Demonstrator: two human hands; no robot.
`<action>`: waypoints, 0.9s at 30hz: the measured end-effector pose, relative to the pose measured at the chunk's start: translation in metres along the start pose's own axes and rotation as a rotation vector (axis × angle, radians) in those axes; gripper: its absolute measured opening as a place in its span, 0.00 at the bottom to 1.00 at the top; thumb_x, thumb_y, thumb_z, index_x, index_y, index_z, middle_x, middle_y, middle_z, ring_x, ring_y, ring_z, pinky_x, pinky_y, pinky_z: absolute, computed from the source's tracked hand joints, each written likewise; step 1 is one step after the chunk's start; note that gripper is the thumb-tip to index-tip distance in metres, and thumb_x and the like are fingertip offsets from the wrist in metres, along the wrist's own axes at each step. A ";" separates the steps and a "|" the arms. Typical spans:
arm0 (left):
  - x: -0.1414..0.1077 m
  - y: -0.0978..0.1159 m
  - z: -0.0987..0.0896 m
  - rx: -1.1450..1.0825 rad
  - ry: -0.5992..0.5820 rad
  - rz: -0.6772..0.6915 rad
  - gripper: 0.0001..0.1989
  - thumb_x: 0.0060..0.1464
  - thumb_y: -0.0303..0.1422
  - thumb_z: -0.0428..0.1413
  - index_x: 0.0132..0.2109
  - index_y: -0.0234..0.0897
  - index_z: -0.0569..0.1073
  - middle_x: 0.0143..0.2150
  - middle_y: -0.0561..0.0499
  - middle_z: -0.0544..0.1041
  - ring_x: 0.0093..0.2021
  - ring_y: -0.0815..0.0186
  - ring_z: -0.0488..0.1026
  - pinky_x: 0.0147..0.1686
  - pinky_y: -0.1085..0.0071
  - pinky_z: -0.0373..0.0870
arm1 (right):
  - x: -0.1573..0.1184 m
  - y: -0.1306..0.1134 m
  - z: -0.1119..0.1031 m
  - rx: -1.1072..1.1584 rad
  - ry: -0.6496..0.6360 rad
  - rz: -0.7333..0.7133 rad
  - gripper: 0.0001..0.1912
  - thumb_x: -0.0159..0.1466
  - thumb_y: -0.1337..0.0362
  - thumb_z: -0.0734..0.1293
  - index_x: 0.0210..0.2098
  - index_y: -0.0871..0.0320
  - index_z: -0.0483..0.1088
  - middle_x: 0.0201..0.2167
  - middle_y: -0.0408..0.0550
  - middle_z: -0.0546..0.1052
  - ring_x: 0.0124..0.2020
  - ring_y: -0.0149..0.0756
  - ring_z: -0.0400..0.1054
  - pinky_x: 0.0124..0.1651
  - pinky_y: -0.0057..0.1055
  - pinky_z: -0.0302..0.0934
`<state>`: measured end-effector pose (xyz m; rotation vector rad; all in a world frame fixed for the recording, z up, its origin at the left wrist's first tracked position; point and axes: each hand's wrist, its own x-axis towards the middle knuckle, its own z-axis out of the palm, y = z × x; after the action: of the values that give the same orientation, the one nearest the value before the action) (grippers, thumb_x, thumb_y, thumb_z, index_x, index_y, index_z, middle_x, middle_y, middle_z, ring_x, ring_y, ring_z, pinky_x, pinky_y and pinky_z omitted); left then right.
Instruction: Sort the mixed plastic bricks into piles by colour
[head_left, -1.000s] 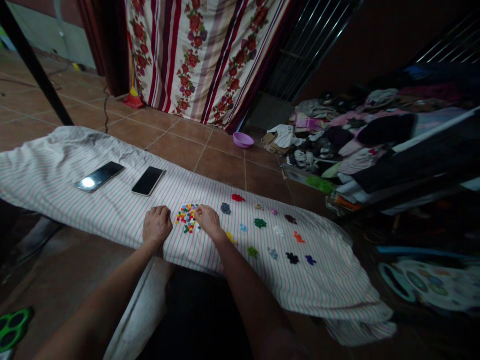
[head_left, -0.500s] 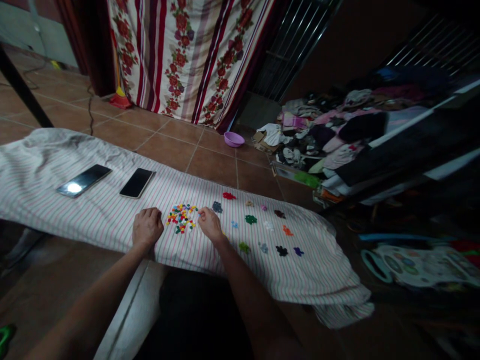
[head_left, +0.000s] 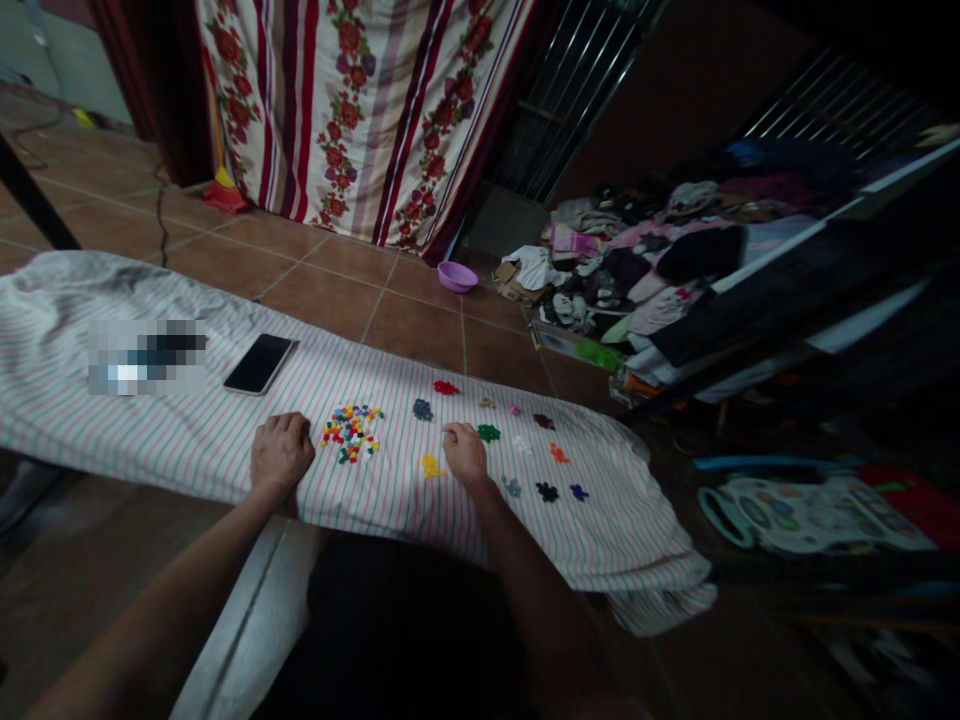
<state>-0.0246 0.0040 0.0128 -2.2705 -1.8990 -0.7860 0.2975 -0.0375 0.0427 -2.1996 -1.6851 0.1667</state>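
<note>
1. Cloth (head_left: 382,505): long and striped, stretched across in front of you, with small coloured pieces loose on top. Keep it flat; a tug on the near edge could jog them.
2. Basin (head_left: 457,278): purple, on the floor beyond the far edge. It is too distant to tell what, if anything, it holds.
3. Left hand (head_left: 280,450): palm down near the middle of the cloth's width, fingers loosely curled. What may be under them cannot be told. Let it rest as a steady anchor.
4. Right hand (head_left: 466,456): between the yellow and green piles, fingers drawn in toward the thumb; whether they meet cannot be told. Part them low and lift straight up, so neighbouring colours stay separate.
5. Mixed pile (head_left: 349,430): many colours, just right of your left hand.
6. Green pile (head_left: 489,432): beside your right hand, toward the far edge.
7. Yellow pile (head_left: 432,466): left of that hand, toward the near edge.
8. Light blue speck (head_left: 448,430): at your right fingertips, held or lying there, unclear.
</note>
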 end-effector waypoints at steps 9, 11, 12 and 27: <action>0.000 0.003 -0.004 -0.002 -0.009 -0.003 0.12 0.56 0.31 0.45 0.38 0.37 0.73 0.39 0.41 0.77 0.42 0.53 0.68 0.40 0.59 0.59 | -0.002 0.031 -0.006 -0.039 -0.052 0.007 0.14 0.60 0.73 0.60 0.40 0.58 0.76 0.42 0.50 0.78 0.47 0.36 0.68 0.52 0.29 0.57; 0.000 0.003 -0.005 -0.002 -0.020 -0.005 0.12 0.56 0.31 0.45 0.38 0.37 0.73 0.39 0.41 0.77 0.42 0.53 0.68 0.40 0.59 0.59 | -0.001 0.032 -0.005 -0.025 -0.072 -0.008 0.15 0.60 0.74 0.60 0.41 0.58 0.75 0.43 0.50 0.77 0.48 0.35 0.68 0.53 0.29 0.57; 0.000 0.003 -0.005 -0.003 -0.023 -0.005 0.12 0.56 0.31 0.45 0.38 0.36 0.73 0.39 0.41 0.77 0.42 0.53 0.68 0.40 0.59 0.59 | -0.001 0.033 -0.005 -0.019 -0.080 -0.012 0.16 0.59 0.75 0.60 0.41 0.58 0.75 0.43 0.50 0.77 0.48 0.35 0.68 0.53 0.28 0.57; 0.000 0.001 -0.003 -0.006 -0.016 -0.002 0.12 0.56 0.31 0.45 0.38 0.36 0.73 0.39 0.41 0.77 0.42 0.53 0.68 0.40 0.58 0.59 | -0.003 0.033 -0.013 -0.114 -0.190 -0.080 0.17 0.62 0.68 0.63 0.50 0.55 0.73 0.47 0.51 0.74 0.48 0.38 0.67 0.50 0.30 0.59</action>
<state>-0.0244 0.0031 0.0156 -2.2854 -1.9079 -0.7773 0.3310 -0.0505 0.0431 -2.2549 -1.9249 0.2720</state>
